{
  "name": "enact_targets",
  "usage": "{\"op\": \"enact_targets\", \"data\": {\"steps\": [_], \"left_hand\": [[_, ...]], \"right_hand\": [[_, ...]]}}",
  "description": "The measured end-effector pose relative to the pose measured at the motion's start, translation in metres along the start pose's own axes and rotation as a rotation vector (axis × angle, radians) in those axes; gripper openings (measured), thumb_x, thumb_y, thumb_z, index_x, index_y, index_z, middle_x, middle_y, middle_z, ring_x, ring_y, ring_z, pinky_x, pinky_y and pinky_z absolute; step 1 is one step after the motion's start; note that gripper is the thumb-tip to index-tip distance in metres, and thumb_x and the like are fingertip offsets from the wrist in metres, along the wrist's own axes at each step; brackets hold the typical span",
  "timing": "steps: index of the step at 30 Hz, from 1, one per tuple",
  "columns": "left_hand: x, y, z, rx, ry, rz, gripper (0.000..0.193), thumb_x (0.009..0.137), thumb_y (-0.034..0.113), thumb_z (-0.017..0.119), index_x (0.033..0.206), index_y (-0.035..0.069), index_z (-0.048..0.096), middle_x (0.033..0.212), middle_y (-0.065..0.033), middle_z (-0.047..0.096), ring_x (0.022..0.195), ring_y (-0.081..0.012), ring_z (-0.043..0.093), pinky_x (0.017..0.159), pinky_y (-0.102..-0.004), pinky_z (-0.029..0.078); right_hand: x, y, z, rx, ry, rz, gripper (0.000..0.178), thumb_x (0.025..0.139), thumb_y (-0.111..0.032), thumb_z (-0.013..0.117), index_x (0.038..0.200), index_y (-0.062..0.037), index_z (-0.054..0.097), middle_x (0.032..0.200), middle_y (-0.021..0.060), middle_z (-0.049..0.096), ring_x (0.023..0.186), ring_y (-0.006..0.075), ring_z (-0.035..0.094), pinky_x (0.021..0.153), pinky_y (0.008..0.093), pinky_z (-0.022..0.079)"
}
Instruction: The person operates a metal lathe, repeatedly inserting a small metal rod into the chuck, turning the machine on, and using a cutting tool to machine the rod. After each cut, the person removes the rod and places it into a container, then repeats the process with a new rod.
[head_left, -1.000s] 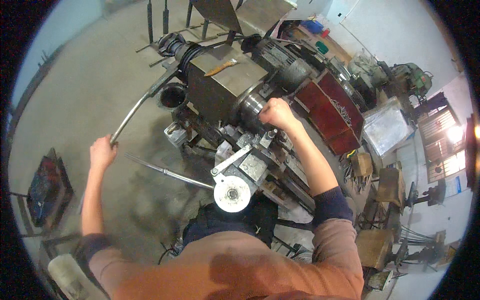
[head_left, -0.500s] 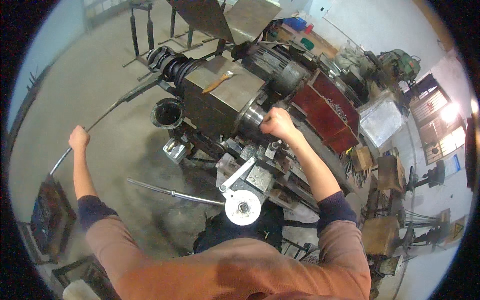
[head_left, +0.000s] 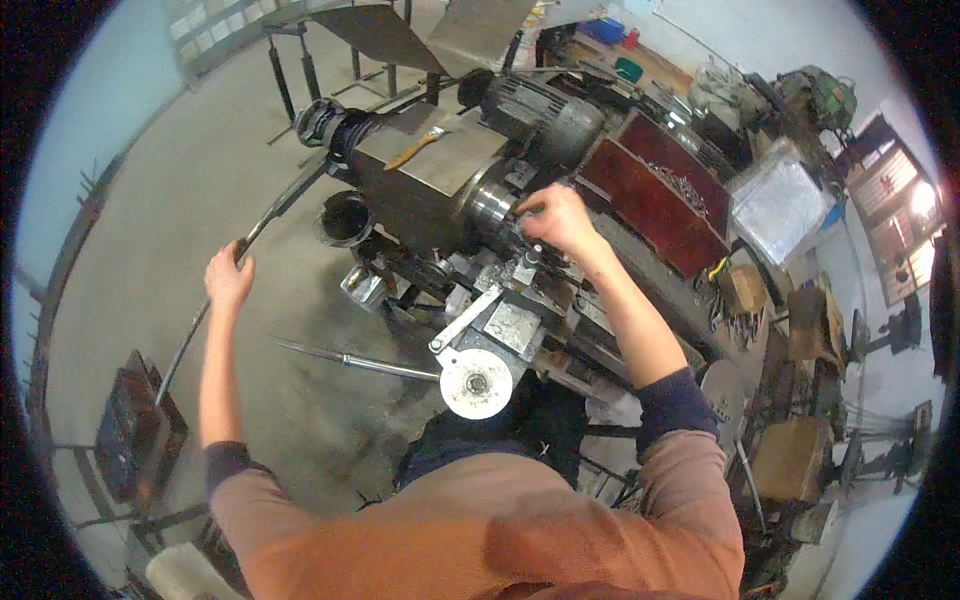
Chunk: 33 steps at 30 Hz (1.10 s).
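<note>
At the left, my left hand [head_left: 230, 277] is closed around a long metal rod [head_left: 195, 330]. The rod slants from a dark sleeve [head_left: 300, 185] beside the lathe's headstock [head_left: 410, 205] down toward a dark box. My right hand [head_left: 560, 222] is at the front of the shiny round chuck [head_left: 492, 205], fingers curled. Whatever lies between those fingers is too small or hidden to make out. Below it are the tool slide [head_left: 515, 328] and a white round disc [head_left: 476, 383] with a long chrome handle [head_left: 390, 367]. A wooden-handled brush [head_left: 415, 149] rests on the headstock's top.
A finned motor [head_left: 545, 115] stands behind the headstock. Right of it is a dark red tray [head_left: 650, 205] with metal shavings. Hand tools and a cardboard box [head_left: 743, 290] lie farther right. The dark box [head_left: 135, 430] is at the lower left.
My left hand is now nearer the machine end of the rod. My right hand has lifted slightly, its fingers less tightly curled beside the chuck. The whole view has shifted a little.
</note>
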<state>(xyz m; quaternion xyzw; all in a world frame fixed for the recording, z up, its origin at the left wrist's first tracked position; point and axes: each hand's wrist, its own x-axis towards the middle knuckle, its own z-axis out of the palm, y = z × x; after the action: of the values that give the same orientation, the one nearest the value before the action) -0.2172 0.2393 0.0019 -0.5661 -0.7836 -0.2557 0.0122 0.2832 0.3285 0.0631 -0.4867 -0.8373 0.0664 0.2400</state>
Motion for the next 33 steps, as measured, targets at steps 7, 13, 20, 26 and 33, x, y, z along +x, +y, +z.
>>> {"op": "enact_targets", "data": {"steps": [7,13,20,26,33], "left_hand": [[-0.004,0.028,0.195,0.076,-0.575,-0.044,0.034,0.070,0.025,0.062,0.097,0.005,0.060,0.092,-0.0154,0.064,0.089,-0.0300,0.062,0.079,-0.0387,0.048],[0.008,0.032,0.252,0.447,-0.621,0.350,0.023,0.067,0.013,0.062,0.090,0.008,0.063,0.094,-0.0138,0.064,0.091,-0.0272,0.062,0.075,-0.0396,0.049],[0.017,0.002,0.259,0.530,-0.382,0.630,0.013,0.074,0.016,0.059,0.084,0.012,0.065,0.090,-0.0088,0.065,0.088,-0.0242,0.063,0.073,-0.0386,0.048],[-0.002,0.054,0.189,0.488,-0.504,0.401,0.021,0.076,0.024,0.059,0.096,0.018,0.062,0.092,-0.0095,0.064,0.089,-0.0265,0.061,0.072,-0.0403,0.048],[-0.029,-0.012,0.112,0.250,-0.502,0.195,0.034,0.073,0.026,0.064,0.104,0.014,0.062,0.089,-0.0129,0.064,0.088,-0.0290,0.061,0.076,-0.0412,0.048]], "right_hand": [[-0.154,0.037,-0.081,-0.041,0.212,0.123,0.024,0.057,-0.010,0.063,0.081,-0.0070,0.067,0.088,0.0113,0.064,0.089,0.0277,0.059,0.085,0.0363,0.044],[-0.330,0.071,-0.103,-0.059,0.162,0.792,0.027,0.059,-0.008,0.058,0.084,-0.0030,0.068,0.079,0.0153,0.065,0.079,0.0286,0.062,0.076,0.0339,0.047],[-0.424,0.098,-0.127,-0.125,0.320,0.903,0.024,0.062,-0.007,0.058,0.082,0.0012,0.067,0.073,0.0160,0.065,0.068,0.0204,0.063,0.066,0.0299,0.048],[-0.470,0.103,-0.156,-0.281,0.334,1.075,0.031,0.062,-0.015,0.056,0.088,-0.0021,0.068,0.081,0.0184,0.065,0.076,0.0264,0.064,0.073,0.0312,0.048],[-0.617,0.188,-0.168,-0.553,-0.115,1.552,0.049,0.065,-0.018,0.055,0.114,-0.0076,0.054,0.106,0.0206,0.058,0.101,0.0359,0.054,0.085,0.0399,0.043]]}}
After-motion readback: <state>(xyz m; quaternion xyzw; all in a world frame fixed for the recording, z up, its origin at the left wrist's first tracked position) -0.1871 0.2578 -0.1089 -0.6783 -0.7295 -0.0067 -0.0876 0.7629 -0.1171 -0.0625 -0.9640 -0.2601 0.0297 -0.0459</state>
